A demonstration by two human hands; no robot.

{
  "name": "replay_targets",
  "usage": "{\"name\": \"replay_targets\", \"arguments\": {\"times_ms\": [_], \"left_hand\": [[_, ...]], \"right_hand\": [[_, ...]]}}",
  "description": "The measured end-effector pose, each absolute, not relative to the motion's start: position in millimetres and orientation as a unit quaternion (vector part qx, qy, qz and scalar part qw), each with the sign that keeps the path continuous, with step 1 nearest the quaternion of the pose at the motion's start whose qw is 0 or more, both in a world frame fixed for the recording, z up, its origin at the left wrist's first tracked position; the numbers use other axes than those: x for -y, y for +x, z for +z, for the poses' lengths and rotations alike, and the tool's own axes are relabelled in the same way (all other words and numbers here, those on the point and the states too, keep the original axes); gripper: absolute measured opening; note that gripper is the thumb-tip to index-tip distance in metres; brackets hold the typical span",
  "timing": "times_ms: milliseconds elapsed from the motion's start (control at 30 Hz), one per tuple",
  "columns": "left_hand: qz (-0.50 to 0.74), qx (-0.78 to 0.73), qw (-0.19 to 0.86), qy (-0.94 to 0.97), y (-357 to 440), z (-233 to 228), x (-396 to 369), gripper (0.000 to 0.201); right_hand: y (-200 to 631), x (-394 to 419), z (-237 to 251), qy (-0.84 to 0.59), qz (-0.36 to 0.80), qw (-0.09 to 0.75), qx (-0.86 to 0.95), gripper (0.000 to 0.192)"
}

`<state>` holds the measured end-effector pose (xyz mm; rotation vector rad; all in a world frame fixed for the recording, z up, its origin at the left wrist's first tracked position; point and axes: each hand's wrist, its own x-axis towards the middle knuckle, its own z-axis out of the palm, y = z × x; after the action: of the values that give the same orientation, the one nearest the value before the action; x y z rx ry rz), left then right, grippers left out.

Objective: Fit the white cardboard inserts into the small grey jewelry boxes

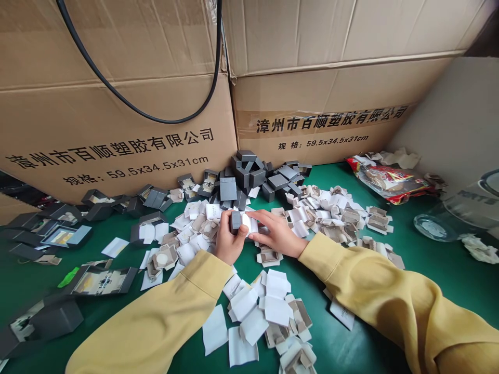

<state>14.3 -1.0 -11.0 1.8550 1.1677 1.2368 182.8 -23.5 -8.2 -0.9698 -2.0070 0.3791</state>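
Note:
My left hand [230,241] is closed around a small dark grey box [235,222]. A white folded card piece [248,224] sits against the box's right side, and my right hand [275,232] pinches it between thumb and fingers. Whether the card is partly inside the box, I cannot tell. Just behind my hands lies a pile of dark grey boxes [249,174]. White and greyish folded card inserts [195,236] spread to the left of my left hand, and more card inserts [255,311] lie in front, between my forearms.
Two large cardboard cartons [117,130] wall off the back of the green table [343,343]. A black cable [171,121] hangs in front of them. Open dark boxes [103,280] line the left. At right are a red plastic bag [385,179] and a clear jug [456,210].

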Motion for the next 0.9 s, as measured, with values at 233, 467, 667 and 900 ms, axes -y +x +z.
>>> {"name": "replay_targets", "arguments": {"times_ms": [233, 467, 667, 900], "left_hand": [[0.48, -0.46, 0.288, 0.69, 14.8, -12.2, 3.1, 0.053], [0.474, -0.471, 0.284, 0.688, 14.4, -12.3, 2.5, 0.052], [0.478, -0.472, 0.301, 0.677, 13.7, -12.3, 0.8, 0.048], [0.48, -0.467, 0.32, 0.67, 13.4, -12.6, 0.3, 0.037]], "right_hand": [[185.6, 20.5, -3.4, -0.365, 0.15, 0.418, 0.818, 0.046], [185.3, 20.8, -1.1, -0.369, 0.151, 0.413, 0.819, 0.044], [185.4, 21.3, -2.1, -0.399, 0.181, 0.403, 0.804, 0.041], [187.1, 19.1, -6.7, -0.349, 0.148, 0.389, 0.84, 0.025]]}}
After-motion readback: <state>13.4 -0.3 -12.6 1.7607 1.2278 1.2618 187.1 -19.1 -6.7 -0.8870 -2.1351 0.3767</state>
